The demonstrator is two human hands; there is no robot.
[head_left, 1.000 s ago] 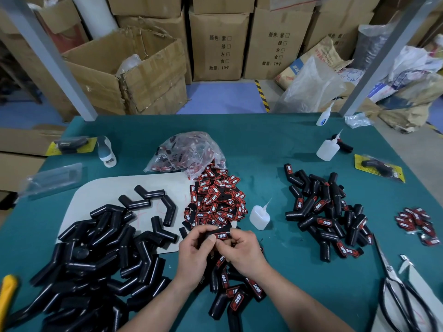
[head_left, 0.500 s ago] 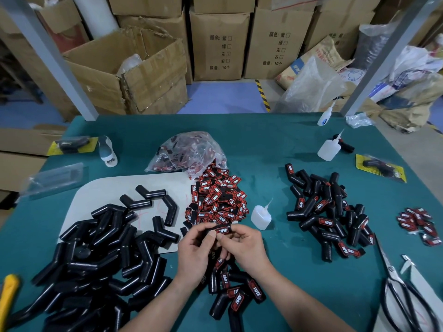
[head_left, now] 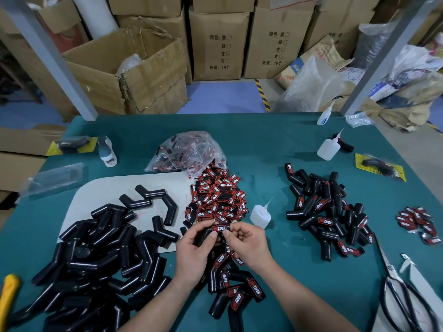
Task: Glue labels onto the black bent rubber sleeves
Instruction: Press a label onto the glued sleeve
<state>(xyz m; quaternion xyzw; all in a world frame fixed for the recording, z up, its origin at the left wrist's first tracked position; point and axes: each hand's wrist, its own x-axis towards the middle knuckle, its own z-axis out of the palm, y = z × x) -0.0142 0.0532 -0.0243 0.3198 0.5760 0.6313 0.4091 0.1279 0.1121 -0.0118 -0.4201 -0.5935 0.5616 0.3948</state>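
- The left hand (head_left: 193, 248) curls its fingers round one black sleeve (head_left: 205, 233) and holds it up over the green table (head_left: 263, 144).
- The right hand (head_left: 248, 243) pinches the other end of that sleeve with thumb and finger.
- A red label (head_left: 220, 228) lies on top of the sleeve, between the two thumbs. Both thumbs touch it.
- The loose labels (head_left: 217, 197) sit in a heap just behind the hands.
- A small glue bottle (head_left: 260, 215) stands just beside the heap, near the right hand.
- A big pile of plain sleeves (head_left: 96, 255) lies on the left, partly on a white mat (head_left: 100, 190).
- Sleeves with labels (head_left: 236, 292) lie under the hands, close to the person.
- Another pile of labelled sleeves (head_left: 328, 212) lies on the right.
- Scissors (head_left: 402, 298) lie at the far right edge.
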